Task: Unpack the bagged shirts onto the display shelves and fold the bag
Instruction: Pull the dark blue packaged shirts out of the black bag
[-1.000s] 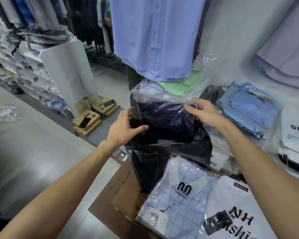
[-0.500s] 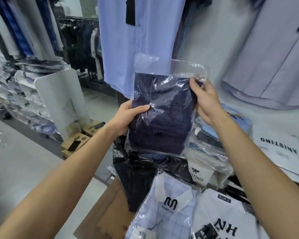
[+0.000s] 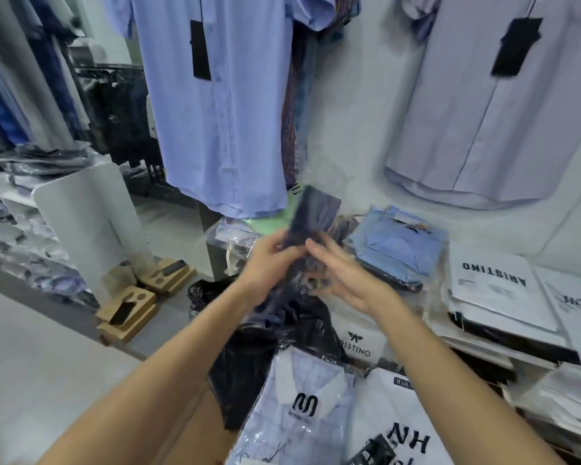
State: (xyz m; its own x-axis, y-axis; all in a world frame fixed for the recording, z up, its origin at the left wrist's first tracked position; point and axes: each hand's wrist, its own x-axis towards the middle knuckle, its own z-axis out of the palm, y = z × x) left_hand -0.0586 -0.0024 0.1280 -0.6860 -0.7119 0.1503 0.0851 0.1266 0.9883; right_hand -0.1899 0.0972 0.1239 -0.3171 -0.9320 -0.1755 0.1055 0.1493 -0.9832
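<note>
Here, the left hand (image 3: pixel 269 260) grips the navy shirt in its clear plastic sleeve (image 3: pixel 311 213), tilted above the crumpled black plastic bag (image 3: pixel 272 333), while the right hand (image 3: pixel 346 280) lies flat-fingered against it, seemingly to steady it for shelving.

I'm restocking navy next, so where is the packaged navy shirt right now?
Head view, centre: the navy shirt is between both hands, above the black bag, left of the folded blue shirts.
</note>
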